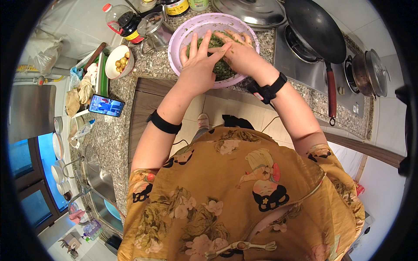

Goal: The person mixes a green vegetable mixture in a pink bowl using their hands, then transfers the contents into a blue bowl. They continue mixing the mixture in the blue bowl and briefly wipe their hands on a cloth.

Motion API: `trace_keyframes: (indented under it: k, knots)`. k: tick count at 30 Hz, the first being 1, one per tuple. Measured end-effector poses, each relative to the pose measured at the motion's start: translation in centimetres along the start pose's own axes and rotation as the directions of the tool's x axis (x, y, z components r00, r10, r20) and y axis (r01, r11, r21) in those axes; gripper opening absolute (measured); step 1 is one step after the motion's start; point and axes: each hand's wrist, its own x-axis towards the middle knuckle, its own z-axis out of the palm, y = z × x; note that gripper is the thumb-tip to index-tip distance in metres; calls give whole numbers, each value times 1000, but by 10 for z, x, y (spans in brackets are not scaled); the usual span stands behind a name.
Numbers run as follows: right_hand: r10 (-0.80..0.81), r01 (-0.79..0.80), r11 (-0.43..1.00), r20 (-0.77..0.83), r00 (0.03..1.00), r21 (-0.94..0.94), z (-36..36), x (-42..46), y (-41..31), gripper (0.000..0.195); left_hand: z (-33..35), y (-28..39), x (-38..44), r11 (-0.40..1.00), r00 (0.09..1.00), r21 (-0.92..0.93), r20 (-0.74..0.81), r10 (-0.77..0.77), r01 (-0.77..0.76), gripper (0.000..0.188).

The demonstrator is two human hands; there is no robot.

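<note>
A pink plastic basin (179, 39) stands on the granite counter, with a dark green mass of chopped greens (224, 71) inside. Green flecks cling to its inner wall. My left hand (200, 67) is over the basin's left half, palm down with fingers spread. Its thumb crosses toward my right hand (241, 55), and the two appear to touch or overlap. The right hand's fingers are apart at the greens, with green bits stuck to them; whether the fingertips press into the mass is partly hidden. Neither hand grips anything.
Left of the basin are a metal-and-glass pitcher (155, 31), a dark sauce bottle (125, 24), a bowl of small round yellowish food (113, 67) and a propped phone (106, 105). On the right, a black wok (316, 29) sits on the gas hob (303, 76), beside a lidded pot (362, 73).
</note>
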Motion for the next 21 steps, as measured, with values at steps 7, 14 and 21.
trace_keyframes:
  k: [7, 14, 21]
  knots:
    - [-22, 18, 951, 12, 1000, 308, -3, -10, -1, 42, 0, -33, 5, 977, 992, 211, 124, 19, -45, 88]
    - [141, -296, -422, 384, 912, 857, 3, -3, 19, 91, 3, -19, 4, 996, 1000, 90, -22, -10, 12, 89]
    - [131, -233, -650, 409, 903, 724, -13, 2, -6, 95, 12, 11, 8, 991, 987, 92, -119, 111, -100, 83]
